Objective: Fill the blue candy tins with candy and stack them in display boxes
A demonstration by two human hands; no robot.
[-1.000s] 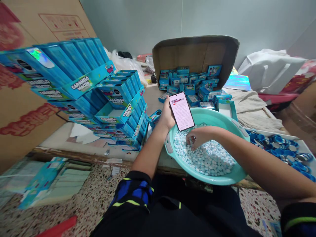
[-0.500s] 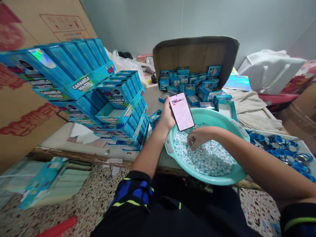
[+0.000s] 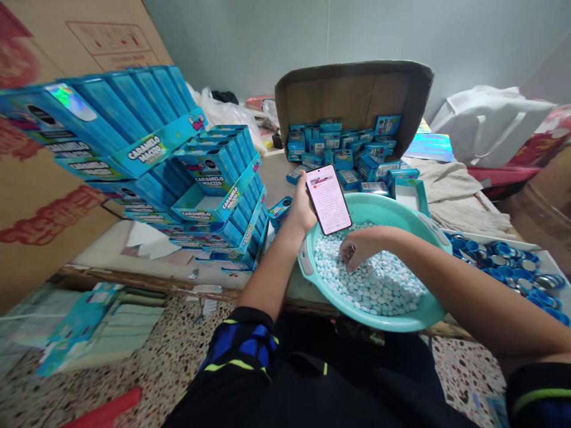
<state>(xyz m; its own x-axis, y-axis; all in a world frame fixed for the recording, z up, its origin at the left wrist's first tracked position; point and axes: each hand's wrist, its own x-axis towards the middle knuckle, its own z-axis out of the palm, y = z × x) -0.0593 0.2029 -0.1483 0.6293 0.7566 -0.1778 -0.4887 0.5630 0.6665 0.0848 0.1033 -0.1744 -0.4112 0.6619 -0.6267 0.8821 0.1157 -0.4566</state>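
My left hand (image 3: 304,209) is closed around a smartphone (image 3: 329,201), whose lit screen shows lines of text. The phone is held over the left rim of a turquoise basin (image 3: 379,324). Inside the basin lies a heap of small white and pale blue candies (image 3: 370,288). My right hand (image 3: 353,248) rests low among these candies, its fingers curled inward. What those fingers hold, if anything, is hidden.
Stacked blue display trays of candy boxes (image 3: 209,178) stand at left. Behind the basin, a cardboard box (image 3: 343,89) contains several small blue boxes. A white tray (image 3: 551,261) of blue-rimmed lids (image 3: 508,261) sits at right, and a white bag (image 3: 491,125) stands behind it.
The view has shifted very slightly. My left hand still holds the phone, and my right hand stays in the candies with hardly any movement.
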